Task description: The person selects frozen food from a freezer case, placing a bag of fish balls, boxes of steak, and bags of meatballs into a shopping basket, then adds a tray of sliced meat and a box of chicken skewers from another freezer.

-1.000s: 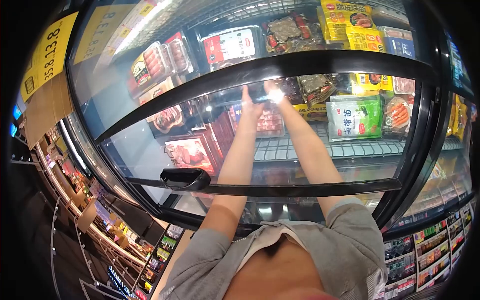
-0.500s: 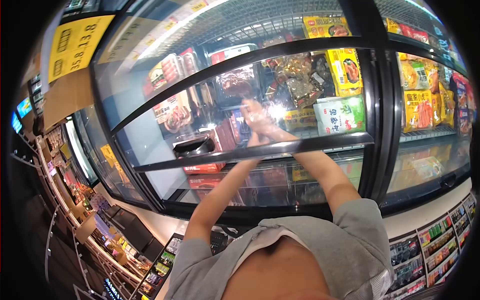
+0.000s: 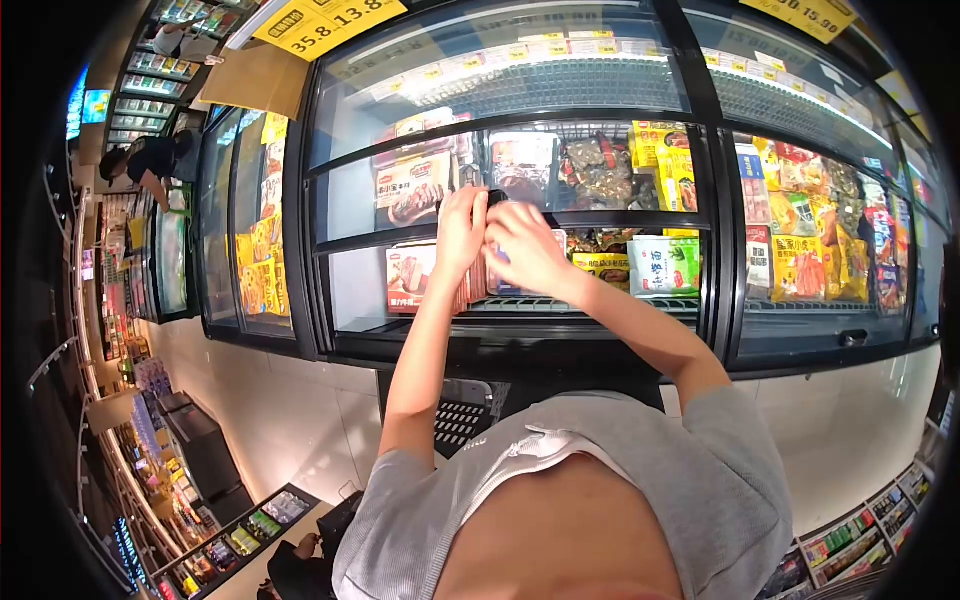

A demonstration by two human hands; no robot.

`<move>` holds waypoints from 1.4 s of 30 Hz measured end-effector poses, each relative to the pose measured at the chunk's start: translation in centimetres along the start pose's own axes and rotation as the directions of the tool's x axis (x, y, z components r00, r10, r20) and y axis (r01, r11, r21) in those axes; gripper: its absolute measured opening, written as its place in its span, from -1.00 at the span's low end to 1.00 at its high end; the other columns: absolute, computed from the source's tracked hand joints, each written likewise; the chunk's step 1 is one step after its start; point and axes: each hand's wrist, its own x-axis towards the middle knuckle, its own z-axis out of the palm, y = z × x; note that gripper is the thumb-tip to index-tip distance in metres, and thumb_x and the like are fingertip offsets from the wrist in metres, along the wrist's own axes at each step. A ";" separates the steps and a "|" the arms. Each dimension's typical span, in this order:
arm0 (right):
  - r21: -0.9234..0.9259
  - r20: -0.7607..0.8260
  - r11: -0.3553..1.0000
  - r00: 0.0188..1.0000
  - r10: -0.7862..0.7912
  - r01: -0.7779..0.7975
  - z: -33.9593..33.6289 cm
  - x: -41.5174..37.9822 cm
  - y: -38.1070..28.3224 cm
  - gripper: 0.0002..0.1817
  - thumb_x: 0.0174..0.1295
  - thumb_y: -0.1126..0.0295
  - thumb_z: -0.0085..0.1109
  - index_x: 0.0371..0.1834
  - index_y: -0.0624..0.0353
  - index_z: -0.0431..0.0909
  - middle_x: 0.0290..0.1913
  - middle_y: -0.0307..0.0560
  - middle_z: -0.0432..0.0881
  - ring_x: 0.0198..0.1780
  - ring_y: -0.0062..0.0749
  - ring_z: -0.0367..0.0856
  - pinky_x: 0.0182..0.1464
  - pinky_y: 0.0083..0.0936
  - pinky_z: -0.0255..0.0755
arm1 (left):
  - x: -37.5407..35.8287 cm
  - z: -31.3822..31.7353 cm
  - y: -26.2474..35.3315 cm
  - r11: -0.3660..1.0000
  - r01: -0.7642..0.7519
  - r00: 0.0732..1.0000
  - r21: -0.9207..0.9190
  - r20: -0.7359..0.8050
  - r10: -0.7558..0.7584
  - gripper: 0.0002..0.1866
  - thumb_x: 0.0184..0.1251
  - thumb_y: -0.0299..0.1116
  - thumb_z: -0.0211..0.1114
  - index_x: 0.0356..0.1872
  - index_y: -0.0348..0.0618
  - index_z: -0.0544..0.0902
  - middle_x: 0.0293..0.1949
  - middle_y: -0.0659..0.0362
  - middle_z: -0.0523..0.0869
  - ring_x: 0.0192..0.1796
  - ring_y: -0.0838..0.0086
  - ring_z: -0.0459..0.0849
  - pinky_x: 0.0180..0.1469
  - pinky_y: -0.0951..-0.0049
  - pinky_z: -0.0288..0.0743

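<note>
My left hand (image 3: 463, 230) and my right hand (image 3: 523, 246) are close together over the middle of a chest freezer. Beside their fingertips is the black handle (image 3: 496, 198) of a sliding glass lid (image 3: 610, 176). The left fingers are pressed together and point away from me. On the right, the fingers curl in towards the left hand. What either hand grips, if anything, is hidden. Below and around them lie a red-and-white meat box (image 3: 408, 278), a boxed meat pack (image 3: 412, 188), a dark meat tray (image 3: 525, 168) and a green-and-white bag (image 3: 664, 266).
Another freezer section (image 3: 820, 230) with yellow bags adjoins on the right. A yellow price sign (image 3: 330, 27) stands at the upper left. A person in dark clothes (image 3: 150, 165) leans over a freezer at far left. A black basket (image 3: 464, 412) is below my left forearm.
My view has swung and levelled. The lid's front bar, formerly across my wrists, now lies behind my hands. The hands, earlier seen through the glass, show plainly beside the handle.
</note>
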 end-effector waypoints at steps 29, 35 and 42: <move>0.208 0.316 0.911 0.906 0.282 -0.356 0.2 -11.1 3.5 -0.55 0.30 0.30 0.07 0.25 0.15 0.40 0.35 0.10 0.32 0.38 -0.23 0.26 0.29 -0.39 0.28 | -6.3 1.8 0.0 0.955 -0.171 0.981 0.242 -0.050 0.188 -0.33 0.14 -0.33 0.29 0.33 -0.10 0.28 0.40 -0.07 0.18 0.43 -0.06 0.08 0.39 0.10 0.11; 0.327 0.423 0.667 0.735 0.530 -0.670 -6.6 -18.4 3.3 -0.65 0.28 0.24 0.05 -0.04 0.29 0.58 -0.11 0.06 0.67 -0.02 -0.23 0.62 0.04 -0.43 0.44 | -13.2 2.5 -1.6 0.977 0.130 0.966 -0.168 0.244 -0.086 -0.58 0.24 -0.23 0.29 0.07 -0.21 0.55 0.12 -0.08 0.52 0.09 0.25 0.55 0.13 0.33 0.40; -0.084 0.195 0.489 0.467 0.863 -0.868 -9.9 -23.3 7.4 -0.54 0.19 0.11 0.10 -0.01 0.25 0.57 -0.12 0.15 0.66 -0.06 -0.11 0.63 0.03 -0.35 0.45 | -18.0 3.3 -3.0 0.803 0.476 0.792 -0.359 0.571 -0.215 -0.63 0.32 -0.19 0.23 -0.01 -0.27 0.59 -0.29 0.19 0.68 -0.28 0.57 0.55 -0.13 0.53 0.44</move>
